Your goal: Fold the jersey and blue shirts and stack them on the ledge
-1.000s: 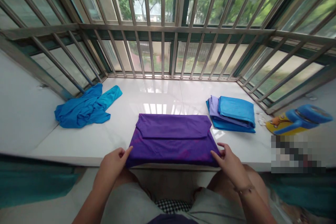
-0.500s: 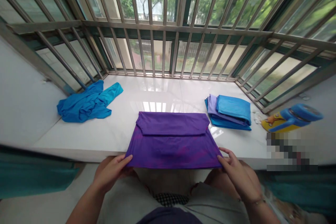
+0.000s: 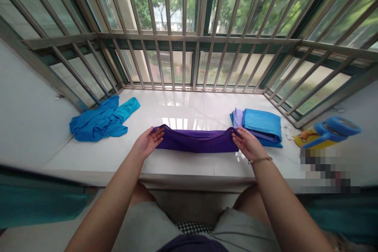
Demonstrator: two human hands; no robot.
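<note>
Ahead of me is a big window with steel bars [image 3: 183, 8], trees and a path showing through the glass. Below it runs a wide white tiled ledge [image 3: 183, 106], and teal curtains [image 3: 38, 204] hang at the bottom left and right of my view. I'm sitting at the ledge's front edge in grey shorts [image 3: 144, 220], with a checked cloth [image 3: 193, 227] showing between my legs.

On the ledge to my left lies a crumpled blue shirt [image 3: 97, 120], well apart from everything else. To my right is a folded stack of blue and lilac clothes [image 3: 256, 128], and beyond it, near the ledge's right end, a blue-and-yellow plastic item [image 3: 327, 132] with a cartoon figure on it.

In the middle of the ledge, between the shirt and the stack, a purple cloth [image 3: 196, 141] lies folded into a long, narrow band running left to right. My left hand [image 3: 147, 143] is at its left end, partly open with the fingers spread. My right hand [image 3: 249, 143] is at its right end, fingers slightly curved over the cloth, just in front of the stack. Both hands touch the cloth, but I can't tell whether either is actually gripping it. A thin bracelet [image 3: 260, 160] circles my right wrist.
</note>
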